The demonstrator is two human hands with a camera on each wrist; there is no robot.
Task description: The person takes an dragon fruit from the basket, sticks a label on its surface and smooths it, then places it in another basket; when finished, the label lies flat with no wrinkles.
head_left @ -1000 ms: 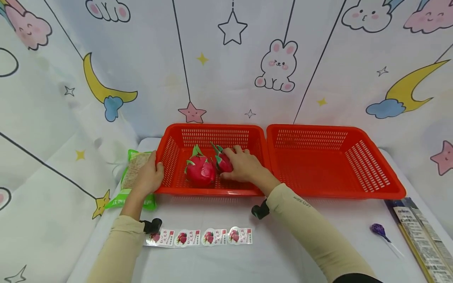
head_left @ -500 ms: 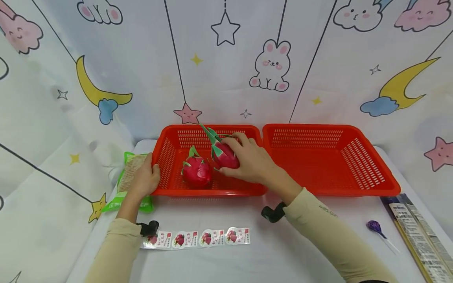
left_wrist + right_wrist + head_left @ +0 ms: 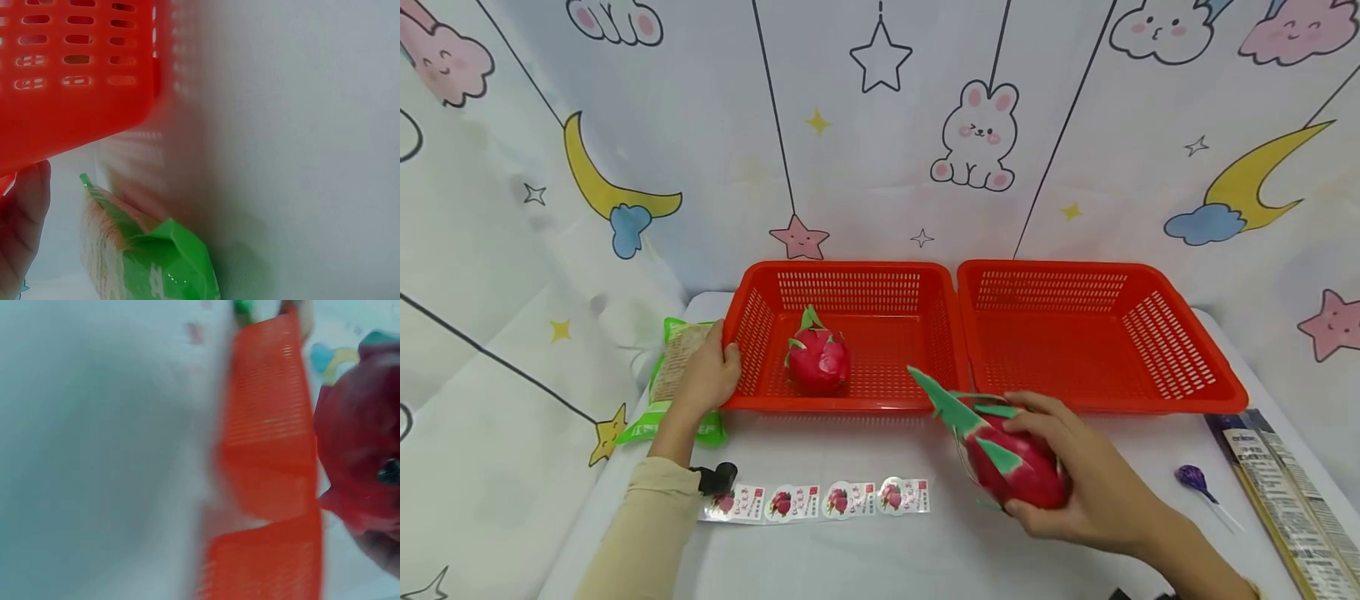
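My right hand (image 3: 1097, 483) grips a dragon fruit (image 3: 1018, 462) with green leafy tips, held above the table in front of the two baskets. In the right wrist view that dragon fruit (image 3: 362, 437) fills the right side, fingers under it. A second dragon fruit (image 3: 817, 360) stands in the left red basket (image 3: 850, 406), toward its left end. My left hand (image 3: 709, 372) holds the left rim of this basket. The left wrist view shows part of that hand (image 3: 25, 219) at the rim of the basket (image 3: 75, 119).
The right red basket (image 3: 1052, 358) adjoins the left one. A green packet (image 3: 681, 367) lies beside my left hand. In front is a strip of dragon fruit stickers (image 3: 816, 502). A purple lollipop (image 3: 1202, 487) and a long dark-and-gold package (image 3: 1292, 508) lie at the right.
My right hand has lifted one dragon fruit out of the left basket and carried it right and toward me. My left hand stays at the basket rim.
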